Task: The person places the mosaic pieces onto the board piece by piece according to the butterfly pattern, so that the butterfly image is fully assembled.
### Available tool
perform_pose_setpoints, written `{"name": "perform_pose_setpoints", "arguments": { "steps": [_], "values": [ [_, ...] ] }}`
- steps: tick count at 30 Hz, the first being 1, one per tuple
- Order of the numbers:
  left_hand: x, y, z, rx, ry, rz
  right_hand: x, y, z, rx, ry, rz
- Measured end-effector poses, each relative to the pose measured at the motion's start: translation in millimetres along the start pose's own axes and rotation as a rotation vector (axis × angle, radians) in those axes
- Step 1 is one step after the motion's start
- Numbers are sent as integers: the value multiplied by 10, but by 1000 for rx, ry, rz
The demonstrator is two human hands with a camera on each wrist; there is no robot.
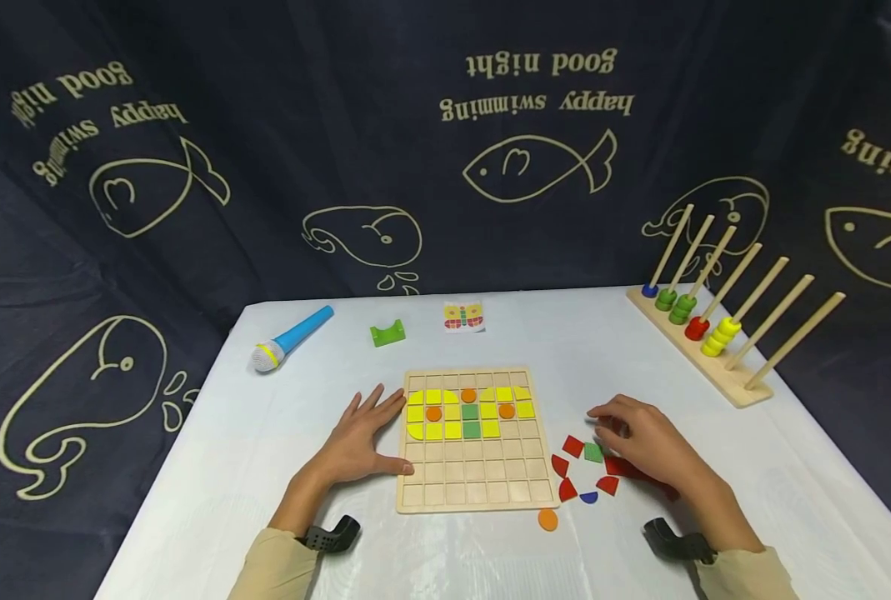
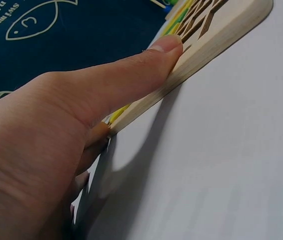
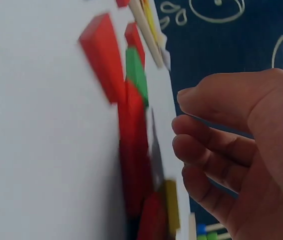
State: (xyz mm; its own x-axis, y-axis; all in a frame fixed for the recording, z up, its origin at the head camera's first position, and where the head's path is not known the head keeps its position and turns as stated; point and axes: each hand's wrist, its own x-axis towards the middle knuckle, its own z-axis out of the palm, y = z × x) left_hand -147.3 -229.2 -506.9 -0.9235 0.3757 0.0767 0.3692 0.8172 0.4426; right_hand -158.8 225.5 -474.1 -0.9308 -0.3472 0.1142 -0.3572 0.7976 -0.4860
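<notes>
My left hand (image 1: 358,437) lies at the left edge of a wooden grid board (image 1: 475,473), fingers spread and thumb resting on the rim. Yellow pieces (image 1: 433,431), orange discs (image 1: 468,396) and green squares (image 1: 471,420) fill some upper cells. Over the loose pieces to the board's right hovers my right hand (image 1: 643,437). Its fingers are loosely bent, and the right wrist view shows nothing between them. Below it lie red pieces (image 1: 573,447), a green square (image 1: 593,452) and a blue half-disc (image 1: 589,497); the hand partly hides some pieces. A yellow piece (image 3: 171,207) shows in the right wrist view.
A loose orange disc (image 1: 548,520) lies just below the board. Behind stand a butterfly picture card (image 1: 463,317), a green notched block (image 1: 388,333) and a toy microphone (image 1: 292,338). A peg rack with coloured beads (image 1: 703,346) occupies the right back.
</notes>
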Motion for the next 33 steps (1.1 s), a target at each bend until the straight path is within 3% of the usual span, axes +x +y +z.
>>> {"name": "perform_pose_setpoints", "arguments": {
  "steps": [5, 14, 24, 33],
  "values": [
    [-16, -6, -14, 4, -1, -7, -128, 132, -55, -4, 0, 35],
    [-13, 16, -30, -8, 4, 5, -308, 314, -194, 26, -114, 96],
    [-4, 17, -19, -9, -13, -7, -416, 382, -300, 114, -196, 96],
    [-1, 17, -26, -8, -15, -2, -364, 391, -248, 101, -161, 97]
  ]
}}
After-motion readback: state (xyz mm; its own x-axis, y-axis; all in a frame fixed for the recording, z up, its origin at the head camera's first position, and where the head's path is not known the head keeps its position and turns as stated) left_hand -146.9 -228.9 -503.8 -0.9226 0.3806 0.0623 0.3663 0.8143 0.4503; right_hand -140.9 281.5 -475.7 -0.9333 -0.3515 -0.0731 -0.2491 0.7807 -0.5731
